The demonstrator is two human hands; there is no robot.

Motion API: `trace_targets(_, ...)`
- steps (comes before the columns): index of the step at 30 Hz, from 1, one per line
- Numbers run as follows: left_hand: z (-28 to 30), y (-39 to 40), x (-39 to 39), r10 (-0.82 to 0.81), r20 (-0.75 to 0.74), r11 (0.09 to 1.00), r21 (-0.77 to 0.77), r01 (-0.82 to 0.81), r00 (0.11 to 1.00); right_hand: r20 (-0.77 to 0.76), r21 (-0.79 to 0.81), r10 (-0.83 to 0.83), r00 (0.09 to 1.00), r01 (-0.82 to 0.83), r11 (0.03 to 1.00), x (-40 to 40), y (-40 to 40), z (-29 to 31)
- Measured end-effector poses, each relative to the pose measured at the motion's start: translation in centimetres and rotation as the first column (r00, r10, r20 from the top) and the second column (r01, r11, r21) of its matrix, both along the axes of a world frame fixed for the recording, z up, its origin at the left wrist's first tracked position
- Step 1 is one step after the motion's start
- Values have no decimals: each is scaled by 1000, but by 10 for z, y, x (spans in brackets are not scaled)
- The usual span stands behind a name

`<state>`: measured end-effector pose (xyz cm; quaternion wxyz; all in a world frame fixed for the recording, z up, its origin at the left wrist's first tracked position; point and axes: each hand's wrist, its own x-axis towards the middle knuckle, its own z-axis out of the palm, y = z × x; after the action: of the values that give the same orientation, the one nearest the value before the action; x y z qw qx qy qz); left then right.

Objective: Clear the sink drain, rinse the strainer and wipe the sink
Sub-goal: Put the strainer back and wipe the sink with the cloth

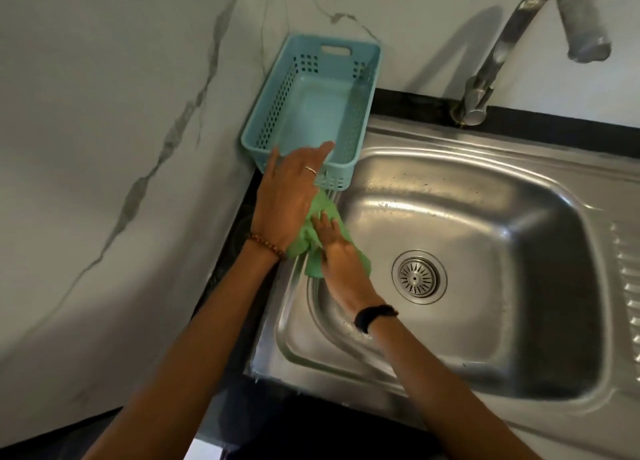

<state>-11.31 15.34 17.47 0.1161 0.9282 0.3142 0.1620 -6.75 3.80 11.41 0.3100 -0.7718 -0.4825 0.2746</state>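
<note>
Right hand [337, 251] pressed flat on green cloth [313, 238], fingers spread over it, pinning it to sink's left rim rather than clenching. Left hand [289, 196] open, palm down, fingers extended fwd; heel overlaps cloth edge, fingertips reaching front wall of blue basket [311, 113]. Cannot tell whether touching basket or just above it; nothing gripped.

Step in hand, by the look: wiping sink [485, 217] rim at back-left corner. To do well: keep cloth bunched under palm w/ even pressure, work along rim toward corner, nudge basket aside w/ left so strip beneath gets wiped too, then down into basin. Specks visible along basin's back wall and right side, so those still need a pass.

Strainer [417, 276] seated in drain, center of basin floor, looks clear of debris. Basin otherwise bare, no standing water seen. Basket perforated, nothing in it, sitting partly on sink's back-left corner against wall. Faucet [526, 37] above back edge, no water running.
</note>
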Motion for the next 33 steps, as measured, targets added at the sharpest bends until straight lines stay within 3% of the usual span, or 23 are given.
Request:
trace_targets(4, 16, 23, 10, 33, 119, 999, -1, -33, 992, 16, -8, 129, 991, -129, 992, -32, -40, -19)
trace_targets(7, 28, 28, 9, -4, 174, 999, 39, -2, 985, 129, -1, 162, 978, -163, 987, -26, -34, -23)
trace_targets(13, 31, 27, 10, 18, 198, 999, 27, -24, 980, 280, -6, 64, 958, -65, 998, 53, 39, -20)
trace_targets(17, 26, 25, 10, 43, 163, 999, 19, -46, 986, 489, -60, 104, 866, -85, 995, 110, 73, -22)
trace_targets(20, 18, 20, 11, 45, 115, 999, 16, -47, 992, 564, -87, 91, 820, -51, 995, 137, 87, -24)
trace_targets(28, 2, 3, 18, 148, 62, 988, 43, -151, 987, 679, -156, 64, 731, 59, 986, 166, 65, -29)
trace_targets(33, -2, -19, 21, 98, 152, 987, 110, -116, 983, 724, -218, 82, 685, 114, 969, 186, 36, -28)
